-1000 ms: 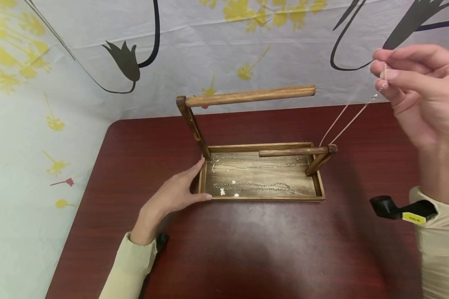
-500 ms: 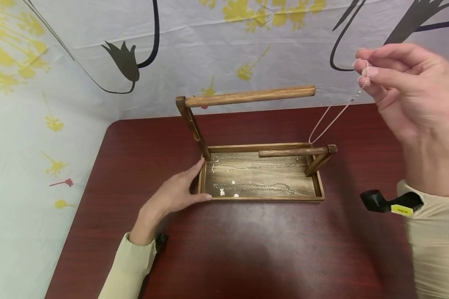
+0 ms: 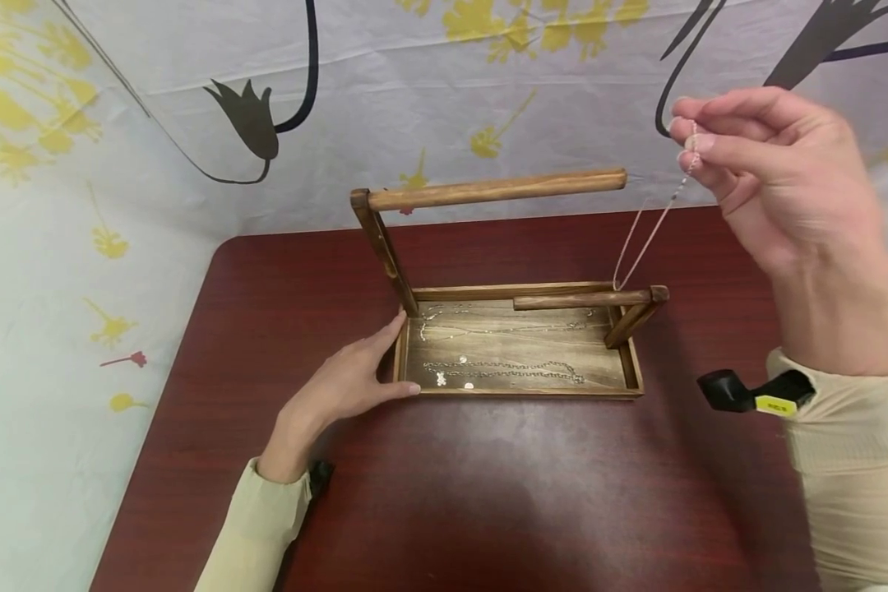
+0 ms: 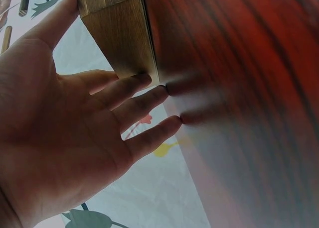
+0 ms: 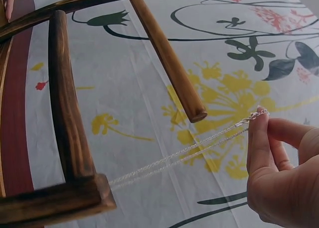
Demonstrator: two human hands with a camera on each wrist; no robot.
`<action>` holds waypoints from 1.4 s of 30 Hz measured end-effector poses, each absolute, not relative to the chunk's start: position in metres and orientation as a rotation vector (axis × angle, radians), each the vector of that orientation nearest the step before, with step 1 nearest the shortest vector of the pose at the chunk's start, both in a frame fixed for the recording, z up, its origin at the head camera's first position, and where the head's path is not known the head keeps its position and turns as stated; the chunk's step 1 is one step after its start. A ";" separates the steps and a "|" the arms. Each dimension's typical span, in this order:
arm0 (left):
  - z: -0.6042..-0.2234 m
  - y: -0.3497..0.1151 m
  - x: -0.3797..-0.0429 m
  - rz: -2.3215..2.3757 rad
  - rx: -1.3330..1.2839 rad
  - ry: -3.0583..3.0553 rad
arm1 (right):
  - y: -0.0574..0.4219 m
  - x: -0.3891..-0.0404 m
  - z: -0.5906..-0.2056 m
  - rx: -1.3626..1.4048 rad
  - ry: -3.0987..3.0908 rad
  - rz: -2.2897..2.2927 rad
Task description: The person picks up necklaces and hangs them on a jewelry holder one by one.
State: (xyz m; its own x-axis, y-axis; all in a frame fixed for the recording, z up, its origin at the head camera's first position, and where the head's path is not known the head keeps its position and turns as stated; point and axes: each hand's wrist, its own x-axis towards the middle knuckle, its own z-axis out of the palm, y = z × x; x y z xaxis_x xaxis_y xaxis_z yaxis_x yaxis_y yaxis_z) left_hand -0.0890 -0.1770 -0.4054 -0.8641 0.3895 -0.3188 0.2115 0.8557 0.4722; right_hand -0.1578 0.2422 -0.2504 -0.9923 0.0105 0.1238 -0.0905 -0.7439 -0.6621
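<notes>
My right hand (image 3: 792,181) is raised at the right of the head view and pinches the clasp end of a thin silver necklace (image 3: 654,230) between thumb and fingers. Its chain hangs in a narrow loop, whose bottom reaches the rear right of a wooden jewelry stand (image 3: 488,396). In the right wrist view the necklace (image 5: 174,158) runs past the end of the upper bar (image 5: 172,63). My left hand (image 3: 348,370) rests against the left end of the stand's tray, fingers spread straight. The left wrist view shows the fingers (image 4: 144,103) at the tray's end wall (image 4: 119,39).
Two bars stick out over the tray: a high one (image 3: 496,191) from the left post and a low one (image 3: 580,302) from the right post. Several chains (image 3: 499,370) and small pieces lie in the tray. A dark red table (image 3: 525,493) meets a patterned cloth (image 3: 266,205) behind.
My right hand has moved left toward the stand, bringing the necklace closer to the free end of the upper bar. The left hand and the stand have stayed put.
</notes>
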 end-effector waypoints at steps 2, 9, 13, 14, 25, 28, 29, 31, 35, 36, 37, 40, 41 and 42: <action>-0.405 -0.177 -0.089 0.599 0.443 2.622 | 0.239 -0.158 -0.250 0.177 -1.118 2.880; -0.405 -0.177 -0.090 0.595 0.450 2.619 | 0.229 -0.159 -0.247 0.201 -1.180 2.867; -0.405 -0.177 -0.090 0.596 0.445 2.619 | 0.223 -0.160 -0.246 0.235 -1.201 2.873; -0.405 -0.177 -0.089 0.595 0.443 2.619 | 0.222 -0.160 -0.246 0.239 -1.200 2.879; -0.404 -0.178 -0.089 0.576 0.443 2.630 | 0.208 -0.160 -0.242 0.232 -1.279 2.874; -0.404 -0.178 -0.089 0.581 0.442 2.630 | 0.205 -0.159 -0.241 0.226 -1.317 2.864; -0.404 -0.178 -0.088 0.582 0.442 2.629 | 0.204 -0.159 -0.241 0.232 -1.327 2.859; -0.405 -0.178 -0.088 0.584 0.443 2.629 | 0.203 -0.160 -0.241 0.234 -1.333 2.859; -0.406 -0.176 -0.089 0.594 0.460 2.629 | 0.203 -0.161 -0.240 0.226 -1.317 2.875; -0.406 -0.175 -0.089 0.597 0.463 2.630 | 0.203 -0.162 -0.240 0.217 -1.310 2.881; -0.406 -0.174 -0.089 0.600 0.465 2.629 | 0.203 -0.162 -0.239 0.206 -1.305 2.885; -0.406 -0.174 -0.090 0.602 0.465 2.627 | 0.203 -0.163 -0.238 0.171 -1.305 2.882; -0.406 -0.174 -0.089 0.599 0.463 2.626 | 0.202 -0.164 -0.238 0.158 -1.310 2.879; -0.406 -0.174 -0.089 0.599 0.462 2.625 | 0.202 -0.164 -0.238 0.152 -1.314 2.876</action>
State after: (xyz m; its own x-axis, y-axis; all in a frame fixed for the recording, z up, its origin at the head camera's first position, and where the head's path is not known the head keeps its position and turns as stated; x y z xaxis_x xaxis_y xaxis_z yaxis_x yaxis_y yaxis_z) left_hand -0.0891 -0.1743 -0.4057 -0.8625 0.3986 -0.3119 0.2239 0.8532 0.4712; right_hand -0.1639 0.2018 -0.2380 -0.9951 -0.0622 0.0773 -0.0177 -0.6551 -0.7553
